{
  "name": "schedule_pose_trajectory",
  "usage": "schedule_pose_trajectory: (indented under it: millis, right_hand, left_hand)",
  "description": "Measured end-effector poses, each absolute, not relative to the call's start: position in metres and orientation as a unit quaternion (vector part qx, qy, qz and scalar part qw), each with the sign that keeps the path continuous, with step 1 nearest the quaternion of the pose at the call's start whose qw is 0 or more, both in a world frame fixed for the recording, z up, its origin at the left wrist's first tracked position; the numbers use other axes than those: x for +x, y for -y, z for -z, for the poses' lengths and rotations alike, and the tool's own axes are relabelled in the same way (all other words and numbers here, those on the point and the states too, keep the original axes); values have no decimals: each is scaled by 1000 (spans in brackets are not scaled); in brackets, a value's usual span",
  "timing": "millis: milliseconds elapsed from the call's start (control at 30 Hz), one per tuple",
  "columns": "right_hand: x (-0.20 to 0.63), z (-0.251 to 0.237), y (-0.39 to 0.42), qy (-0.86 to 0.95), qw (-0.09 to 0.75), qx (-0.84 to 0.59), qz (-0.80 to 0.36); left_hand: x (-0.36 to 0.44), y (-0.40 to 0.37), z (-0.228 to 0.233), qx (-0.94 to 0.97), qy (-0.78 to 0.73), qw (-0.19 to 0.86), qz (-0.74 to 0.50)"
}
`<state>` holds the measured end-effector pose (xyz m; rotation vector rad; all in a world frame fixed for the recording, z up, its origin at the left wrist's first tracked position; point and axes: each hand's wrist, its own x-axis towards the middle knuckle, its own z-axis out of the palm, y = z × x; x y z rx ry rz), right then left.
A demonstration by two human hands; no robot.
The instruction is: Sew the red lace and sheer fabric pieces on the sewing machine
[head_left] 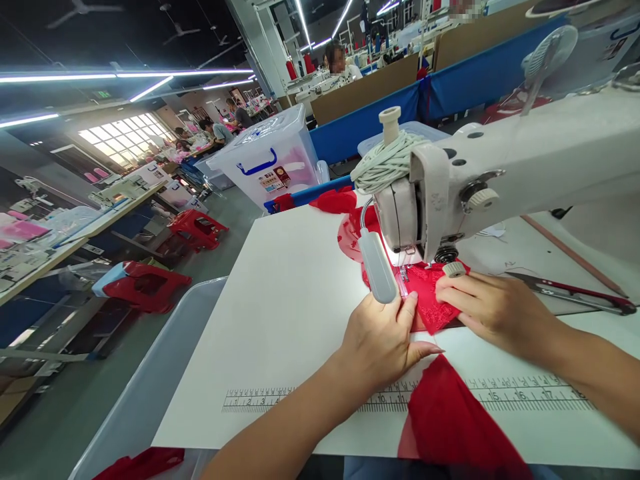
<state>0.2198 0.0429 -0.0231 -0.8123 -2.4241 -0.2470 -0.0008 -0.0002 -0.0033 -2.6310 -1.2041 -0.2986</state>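
Note:
Red lace fabric (434,308) lies under the needle and presser foot (403,272) of a white sewing machine (450,193). My left hand (380,337) rests at the fabric's near left edge with its fingers spread, the thumb pointing right and the index fingertip on the cloth. Some of its fingers are hidden behind a small grey lamp (378,267). On the right, my right hand (493,310) is closed on the fabric's edge, its fingertips partly hidden in the folds. Nearer me, another red cloth piece (450,413) hangs over the table's front edge.
Right of the machine head lie dark-bladed scissors (575,290) and a brown stick (575,257). A printed ruler (260,399) runs along the white table (240,300). A grey bin (150,380) stands below its left edge. Beyond are a clear lidded box (280,157) and red stools (145,287).

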Motion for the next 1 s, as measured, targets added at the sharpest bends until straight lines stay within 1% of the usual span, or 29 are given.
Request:
schedule_pose_trajectory:
  millis: [100,300,600,800,1000]
  right_hand:
    - [220,21,-44,912,271,-285,120]
    - [221,26,-45,904,280,-305,109]
    - [222,25,-46,908,275,-296,113]
    - [220,26,-47,897,277,-326,111]
    - [217,26,-49,888,285,-346,103]
  left_hand:
    - [0,0,4,-895,415,126,109]
    - [1,3,4,-893,424,121,86]
    - [2,9,5,-891,422,134,104]
    - [2,7,6,-884,425,160,111]
    - [1,4,6,-885,420,161,122]
